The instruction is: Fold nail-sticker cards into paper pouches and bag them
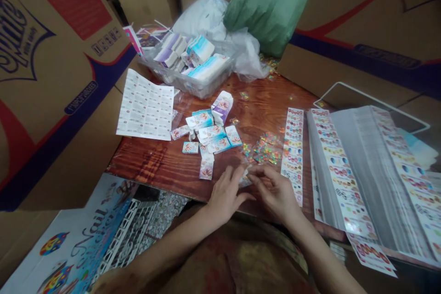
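Note:
Near the table's front edge, a small white and blue carton (245,180) sits between my two hands, partly covered by fingers. My left hand (224,194) grips its left side, index finger along the far edge and thumb stretched out on the near side. Thumb and fingertips of my right hand (274,189) are pinched at the carton's right end. Just beyond lies a heap of small clear packets with bright coloured pieces (267,148). A loose pile of small printed cartons (212,135) lies to the left, with a purple and white carton (222,106) at its back.
A clear plastic tub (203,88) at the back holds more cartons. A printed label sheet (146,108) lies at left. Long sticker strips (292,156) and thick strip stacks (365,170) cover the right side. Large cardboard boxes (99,147) (361,69) flank the table.

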`<state>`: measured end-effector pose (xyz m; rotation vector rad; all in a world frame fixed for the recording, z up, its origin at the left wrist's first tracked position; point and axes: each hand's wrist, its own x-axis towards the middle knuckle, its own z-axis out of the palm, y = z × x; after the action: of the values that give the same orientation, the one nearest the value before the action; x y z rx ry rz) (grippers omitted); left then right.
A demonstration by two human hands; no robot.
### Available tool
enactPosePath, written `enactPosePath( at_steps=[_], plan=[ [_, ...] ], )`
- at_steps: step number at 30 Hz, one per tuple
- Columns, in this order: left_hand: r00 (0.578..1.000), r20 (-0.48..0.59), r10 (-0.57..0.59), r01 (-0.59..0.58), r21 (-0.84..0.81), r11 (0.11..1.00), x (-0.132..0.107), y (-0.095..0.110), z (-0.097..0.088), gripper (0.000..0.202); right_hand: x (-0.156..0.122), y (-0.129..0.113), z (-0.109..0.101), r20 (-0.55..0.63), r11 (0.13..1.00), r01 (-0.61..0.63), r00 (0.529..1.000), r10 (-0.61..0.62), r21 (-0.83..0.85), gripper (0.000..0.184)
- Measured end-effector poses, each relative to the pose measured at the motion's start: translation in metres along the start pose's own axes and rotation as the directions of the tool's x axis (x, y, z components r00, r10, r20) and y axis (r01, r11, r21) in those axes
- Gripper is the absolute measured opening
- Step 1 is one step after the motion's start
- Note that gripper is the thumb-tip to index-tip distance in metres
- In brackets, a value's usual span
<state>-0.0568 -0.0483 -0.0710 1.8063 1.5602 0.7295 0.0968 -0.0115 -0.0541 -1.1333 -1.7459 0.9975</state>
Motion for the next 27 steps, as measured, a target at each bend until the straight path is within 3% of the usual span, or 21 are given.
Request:
enactPosePath(
  at_steps=[2, 4, 7, 14, 18, 20, 22, 24, 25, 27],
  plan=[
    [1.0, -0.015, 0.002, -0.001, 0.068, 0.998, -0.001, -0.001, 0.003, 0.057, -0.002, 0.001, 0.004, -0.09, 0.989, -0.059, 0.993, 0.072, 0.136, 0.014],
    [0.999, -0.037, 0.015, -0.014, 0.026, 1.0, -0.001, -0.003, 0.006, 0.054, -0.005, 0.0, 0.007, -0.194, 0.967, -0.068, 0.974, 0.118, 0.246, 0.015],
    [0.997, -0.05, 0.066, -0.07, -0.08, 0.994, 0.0, -0.004, 0.007, 0.056, -0.009, -0.004, 0.01, -0.305, 0.966, -0.015, 0.947, 0.096, 0.257, 0.013],
    [0.988, -0.079, 0.136, -0.147, -0.152, 0.977, -0.003, -0.008, 0.009, 0.06, -0.012, -0.009, 0.002, -0.156, 0.984, 0.114, 0.979, -0.135, -0.137, 0.013],
    [0.983, -0.061, 0.174, -0.18, -0.122, 0.976, -0.004, -0.009, 0.008, 0.059, -0.011, -0.011, -0.002, -0.091, 0.921, 0.305, 0.938, -0.335, -0.244, 0.023],
    [0.98, -0.046, 0.195, -0.2, -0.115, 0.973, -0.003, -0.009, 0.007, 0.061, -0.011, -0.015, -0.002, -0.149, 0.917, 0.33, 0.918, -0.366, -0.223, 0.023],
    [0.977, -0.03, 0.213, -0.215, -0.125, 0.969, -0.003, -0.008, 0.005, 0.064, -0.013, -0.02, -0.002, -0.297, 0.964, 0.245, 0.918, -0.264, -0.099, 0.018],
    [0.976, -0.018, 0.216, -0.216, -0.147, 0.965, -0.003, -0.007, 0.004, 0.067, -0.015, -0.024, -0.001, -0.394, 0.984, 0.136, 0.916, -0.079, 0.118, 0.016],
    [0.978, -0.016, 0.21, -0.21, -0.163, 0.964, -0.003, -0.007, 0.004, 0.068, -0.017, -0.026, 0.0, -0.391, 0.97, 0.1, 0.92, -0.006, 0.22, 0.017],
    [0.98, -0.018, 0.198, -0.198, -0.201, 0.959, -0.004, -0.006, 0.003, 0.067, -0.02, -0.026, 0.003, -0.334, 0.942, 0.091, 0.942, 0.023, 0.323, 0.019]
  ],
)
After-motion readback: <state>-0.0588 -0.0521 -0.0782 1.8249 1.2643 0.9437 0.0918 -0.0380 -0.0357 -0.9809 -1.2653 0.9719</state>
